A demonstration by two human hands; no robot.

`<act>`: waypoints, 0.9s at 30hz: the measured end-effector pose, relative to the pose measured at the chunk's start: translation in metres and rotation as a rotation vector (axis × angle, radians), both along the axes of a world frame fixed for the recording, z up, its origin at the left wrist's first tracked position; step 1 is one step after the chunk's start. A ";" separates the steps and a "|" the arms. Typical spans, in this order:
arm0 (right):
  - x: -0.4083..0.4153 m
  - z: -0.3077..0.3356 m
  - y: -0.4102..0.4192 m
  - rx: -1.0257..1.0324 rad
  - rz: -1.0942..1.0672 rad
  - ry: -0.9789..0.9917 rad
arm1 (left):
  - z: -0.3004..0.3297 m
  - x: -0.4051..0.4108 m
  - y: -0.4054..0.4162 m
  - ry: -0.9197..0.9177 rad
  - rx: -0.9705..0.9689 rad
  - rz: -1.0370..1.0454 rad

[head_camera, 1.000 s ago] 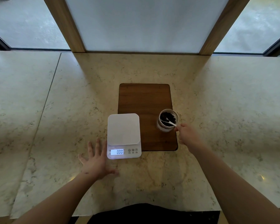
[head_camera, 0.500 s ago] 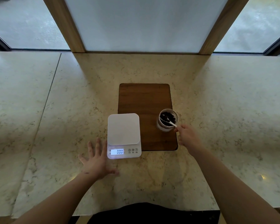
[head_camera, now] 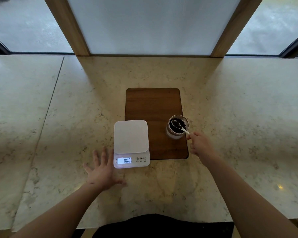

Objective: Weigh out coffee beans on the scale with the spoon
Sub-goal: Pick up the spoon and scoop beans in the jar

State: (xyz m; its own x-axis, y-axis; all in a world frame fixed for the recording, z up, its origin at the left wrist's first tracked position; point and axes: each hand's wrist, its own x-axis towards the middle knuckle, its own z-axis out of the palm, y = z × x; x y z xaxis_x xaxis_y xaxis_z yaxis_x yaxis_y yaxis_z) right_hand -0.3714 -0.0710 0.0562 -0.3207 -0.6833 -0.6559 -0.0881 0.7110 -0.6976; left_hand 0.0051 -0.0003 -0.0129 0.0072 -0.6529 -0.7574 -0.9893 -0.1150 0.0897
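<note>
A white digital scale (head_camera: 131, 136) sits on the marble counter, its bare platform overlapping the left edge of a wooden board; its lit display reads 0.00. A glass jar (head_camera: 178, 127) holding dark coffee beans (head_camera: 180, 124) stands on the board's right side. A white spoon (head_camera: 179, 125) lies in the jar with its bowl among the beans and its handle pointing out to the lower right. My right hand (head_camera: 200, 146) pinches the end of that handle. My left hand (head_camera: 102, 169) rests flat on the counter with fingers spread, just left of the scale's display.
The dark wooden board (head_camera: 153, 107) lies on the counter (head_camera: 230, 134) behind and right of the scale. A seam runs down the counter at the left. Wooden posts and frosted panels stand along the far edge. The counter's near edge is close to my body.
The spoon's bowl has shifted slightly inside the jar while my right hand keeps hold of the handle. My left hand and the scale reading have not changed.
</note>
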 end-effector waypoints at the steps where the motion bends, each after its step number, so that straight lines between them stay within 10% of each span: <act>1: 0.001 0.002 0.000 -0.001 -0.007 -0.012 | 0.000 0.000 0.000 -0.003 0.000 -0.002; 12: 0.008 0.018 -0.007 -0.028 0.008 -0.011 | 0.008 -0.004 -0.001 -0.006 -0.001 -0.002; 21: 0.006 0.018 -0.008 -0.225 0.437 0.799 | 0.011 -0.006 0.000 -0.013 0.006 -0.010; 27: 0.008 0.024 -0.016 -0.327 0.601 0.959 | 0.007 -0.004 0.000 -0.018 0.001 -0.007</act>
State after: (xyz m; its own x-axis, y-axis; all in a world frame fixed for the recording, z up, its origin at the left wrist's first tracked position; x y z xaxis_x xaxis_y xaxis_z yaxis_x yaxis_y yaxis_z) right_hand -0.3639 -0.0870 0.0800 -0.1563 -0.9839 -0.0869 -0.9360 0.1757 -0.3049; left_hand 0.0013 0.0001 -0.0060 0.0160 -0.6526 -0.7576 -0.9916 -0.1078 0.0719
